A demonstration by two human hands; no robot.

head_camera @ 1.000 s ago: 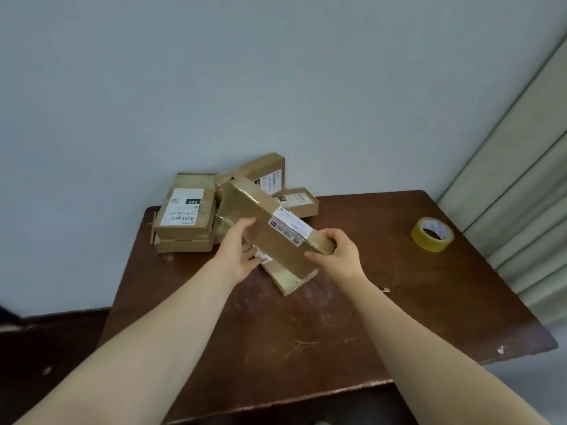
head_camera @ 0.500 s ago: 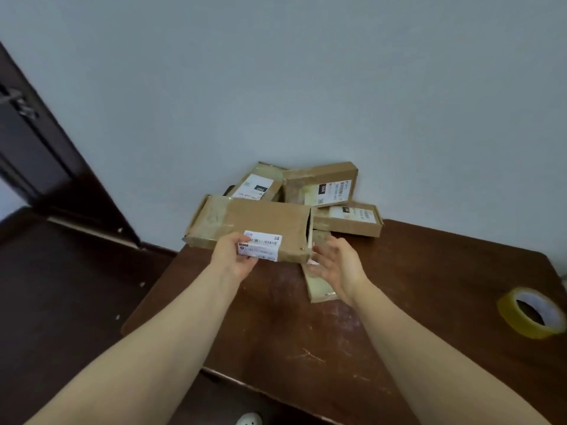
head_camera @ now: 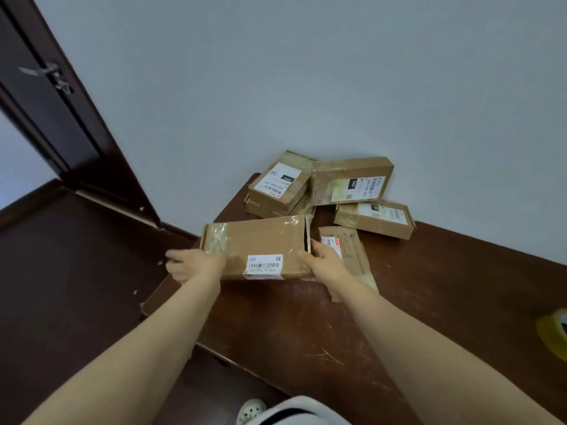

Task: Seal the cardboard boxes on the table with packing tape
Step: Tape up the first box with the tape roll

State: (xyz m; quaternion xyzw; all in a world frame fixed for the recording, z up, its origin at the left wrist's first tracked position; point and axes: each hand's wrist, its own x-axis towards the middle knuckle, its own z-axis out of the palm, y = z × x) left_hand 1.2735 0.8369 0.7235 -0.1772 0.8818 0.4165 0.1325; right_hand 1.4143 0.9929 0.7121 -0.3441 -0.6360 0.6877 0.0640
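Observation:
A flat cardboard box point(head_camera: 260, 243) with a white barcode label and clear tape on its left end lies lengthwise over the table's left part. My left hand point(head_camera: 196, 263) grips its left end and my right hand point(head_camera: 322, 262) holds its right end, where a flap gapes. Behind it several more labelled boxes are piled against the wall: a stack point(head_camera: 279, 187), a leaning box point(head_camera: 349, 180) and a low box point(head_camera: 374, 219). Another flat box point(head_camera: 352, 259) lies under my right wrist. A yellow tape roll point(head_camera: 555, 332) sits at the far right edge of the view.
The dark brown wooden table point(head_camera: 306, 332) stands against a pale wall, its left corner near my left hand. A dark door point(head_camera: 46, 102) stands at the left over dark floor. A white shoe point(head_camera: 251, 409) shows below the table's front edge.
The view swung left. The box turned from tilted to flat and lengthwise and moved toward the table's left end. My right hand let go half a second ago and now holds the right end again.

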